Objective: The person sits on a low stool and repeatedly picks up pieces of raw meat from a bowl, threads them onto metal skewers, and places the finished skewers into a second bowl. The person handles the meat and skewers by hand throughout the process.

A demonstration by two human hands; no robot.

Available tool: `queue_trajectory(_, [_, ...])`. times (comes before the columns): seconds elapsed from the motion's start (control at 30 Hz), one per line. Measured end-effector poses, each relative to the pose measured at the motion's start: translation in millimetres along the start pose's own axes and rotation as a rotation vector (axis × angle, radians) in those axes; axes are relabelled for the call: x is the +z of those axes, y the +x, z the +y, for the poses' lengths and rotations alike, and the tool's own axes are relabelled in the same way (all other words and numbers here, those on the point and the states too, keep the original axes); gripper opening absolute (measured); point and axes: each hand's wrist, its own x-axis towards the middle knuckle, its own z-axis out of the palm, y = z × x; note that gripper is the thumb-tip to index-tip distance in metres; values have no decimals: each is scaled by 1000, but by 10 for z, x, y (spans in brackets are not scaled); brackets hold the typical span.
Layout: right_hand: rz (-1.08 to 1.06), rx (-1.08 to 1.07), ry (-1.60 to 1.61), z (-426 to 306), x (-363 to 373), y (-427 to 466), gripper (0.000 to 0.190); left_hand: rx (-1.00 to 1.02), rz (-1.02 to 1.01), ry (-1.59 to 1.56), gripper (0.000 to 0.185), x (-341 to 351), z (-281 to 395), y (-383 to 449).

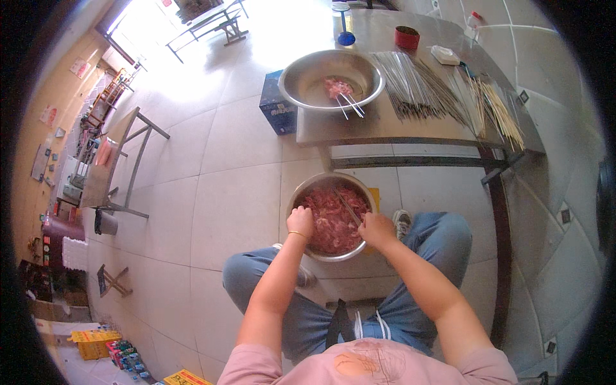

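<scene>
A round metal basin (332, 260) full of raw meat pieces (332, 226) stands low between my knees. My left hand (300, 222) is at the basin's left side, its fingers curled at the edge of the meat; whether it holds a piece is hidden. In my right hand (376, 229), at the right side, is a thin metal skewer (347, 206) slanting up and left over the meat. Past it, on the metal table (317, 130), a wide metal bowl (288, 96) holds skewered meat (338, 88), with the bare skewer ends over its near rim.
Flat metal skewers (409, 86) and wooden sticks (500, 113) lie spread on the table. Behind are a red container (407, 38), a white packet (445, 55) and a jar (342, 21). A dark blue box (276, 108) stands left of the table, whose edge overhangs beyond the basin.
</scene>
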Motion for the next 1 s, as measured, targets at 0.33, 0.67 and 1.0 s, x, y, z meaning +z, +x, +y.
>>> queue_trajectory(0.33, [35,-84,422,-179,-212,-102,24,40,26,80,14,84,-45,24])
queue_trajectory(0.67, [21,-128,1086,-185,-262,-156,14,-56,56,-837,22,-427,-9,-16])
queue_trajectory(1.0, [-51,-153,1171,-242,-336,-197,12,-197,-129,-2181,21,-951,-26,-13])
